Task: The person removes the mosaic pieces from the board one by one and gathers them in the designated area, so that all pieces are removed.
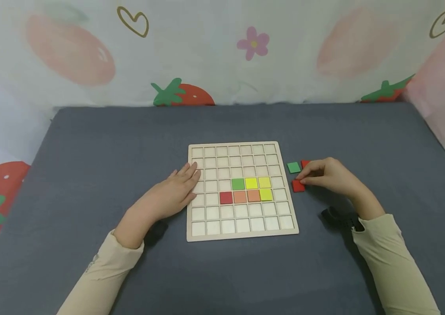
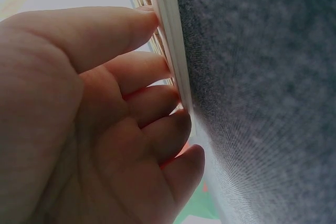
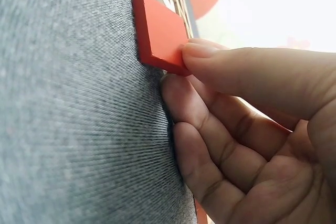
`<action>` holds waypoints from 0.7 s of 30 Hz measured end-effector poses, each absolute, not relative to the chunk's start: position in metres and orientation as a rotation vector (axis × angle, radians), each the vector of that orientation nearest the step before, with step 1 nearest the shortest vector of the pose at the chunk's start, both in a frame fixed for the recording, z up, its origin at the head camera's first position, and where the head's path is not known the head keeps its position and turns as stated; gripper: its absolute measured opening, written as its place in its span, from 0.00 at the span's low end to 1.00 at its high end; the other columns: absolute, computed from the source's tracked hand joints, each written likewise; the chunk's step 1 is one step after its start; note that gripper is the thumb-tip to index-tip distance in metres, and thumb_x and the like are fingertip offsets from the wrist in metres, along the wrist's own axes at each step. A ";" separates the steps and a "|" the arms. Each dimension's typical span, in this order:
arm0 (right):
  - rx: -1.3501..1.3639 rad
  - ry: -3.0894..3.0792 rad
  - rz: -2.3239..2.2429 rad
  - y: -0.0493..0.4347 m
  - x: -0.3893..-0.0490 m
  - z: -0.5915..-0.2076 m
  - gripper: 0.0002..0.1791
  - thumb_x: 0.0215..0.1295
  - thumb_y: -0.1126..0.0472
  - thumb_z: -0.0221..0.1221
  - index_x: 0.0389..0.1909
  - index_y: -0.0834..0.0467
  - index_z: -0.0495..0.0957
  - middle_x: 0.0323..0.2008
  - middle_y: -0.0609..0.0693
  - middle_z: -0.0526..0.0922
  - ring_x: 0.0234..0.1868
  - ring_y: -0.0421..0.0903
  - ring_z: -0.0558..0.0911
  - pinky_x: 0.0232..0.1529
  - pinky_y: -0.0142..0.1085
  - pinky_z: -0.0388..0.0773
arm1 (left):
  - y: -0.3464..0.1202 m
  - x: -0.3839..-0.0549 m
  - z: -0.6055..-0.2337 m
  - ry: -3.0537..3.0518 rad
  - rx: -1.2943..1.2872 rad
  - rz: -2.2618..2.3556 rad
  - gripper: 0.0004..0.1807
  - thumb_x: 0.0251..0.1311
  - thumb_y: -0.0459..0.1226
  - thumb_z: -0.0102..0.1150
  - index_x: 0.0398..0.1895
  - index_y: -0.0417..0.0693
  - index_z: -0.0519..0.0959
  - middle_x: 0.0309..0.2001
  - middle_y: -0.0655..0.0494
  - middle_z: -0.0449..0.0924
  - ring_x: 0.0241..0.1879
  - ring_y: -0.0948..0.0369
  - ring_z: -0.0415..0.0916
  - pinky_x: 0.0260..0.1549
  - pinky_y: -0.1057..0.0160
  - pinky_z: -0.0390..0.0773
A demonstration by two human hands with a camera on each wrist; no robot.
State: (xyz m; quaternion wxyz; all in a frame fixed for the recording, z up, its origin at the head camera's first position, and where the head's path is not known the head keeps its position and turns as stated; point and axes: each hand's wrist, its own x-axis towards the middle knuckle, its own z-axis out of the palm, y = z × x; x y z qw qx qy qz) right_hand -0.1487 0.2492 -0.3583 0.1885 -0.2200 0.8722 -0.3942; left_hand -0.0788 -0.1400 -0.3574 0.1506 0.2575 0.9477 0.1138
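Note:
A pale wooden grid board (image 1: 242,236) lies on the table. In its squares sit a green tile (image 1: 238,184), three yellow tiles (image 1: 251,183), two salmon tiles (image 1: 240,197) and a dark red tile (image 1: 226,197). My left hand (image 1: 173,192) rests with extended fingers on the board's left edge; in the left wrist view the fingertips touch the wooden rim (image 2: 176,51). Right of the board, my right hand (image 1: 330,177) pinches a red square tile (image 3: 163,35) at one corner between thumb and fingers, close over the cloth.
Another green tile (image 1: 294,167) lies just right of the board, beside a second red tile (image 1: 305,163) partly covered by my right hand. Dark grey cloth (image 1: 128,144) covers the table. A fruit-patterned curtain (image 1: 214,52) hangs behind it.

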 end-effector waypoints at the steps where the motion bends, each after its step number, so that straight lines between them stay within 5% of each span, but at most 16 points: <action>1: -0.622 2.452 -1.110 0.249 -0.149 -0.358 0.05 0.60 0.68 0.62 0.36 0.62 0.85 0.38 0.54 0.83 0.35 0.39 0.77 0.35 0.28 0.74 | -0.140 -0.078 -0.357 2.722 0.735 0.324 0.30 0.70 0.38 0.46 0.70 0.32 0.56 0.72 0.38 0.46 0.72 0.46 0.41 0.66 0.47 0.50; 21: -0.667 2.469 -1.088 0.249 -0.146 -0.358 0.06 0.58 0.69 0.63 0.36 0.62 0.85 0.38 0.53 0.83 0.34 0.36 0.77 0.34 0.28 0.75 | -0.140 -0.076 -0.354 2.721 0.718 0.295 0.30 0.70 0.39 0.45 0.70 0.34 0.55 0.73 0.40 0.46 0.72 0.48 0.41 0.67 0.49 0.49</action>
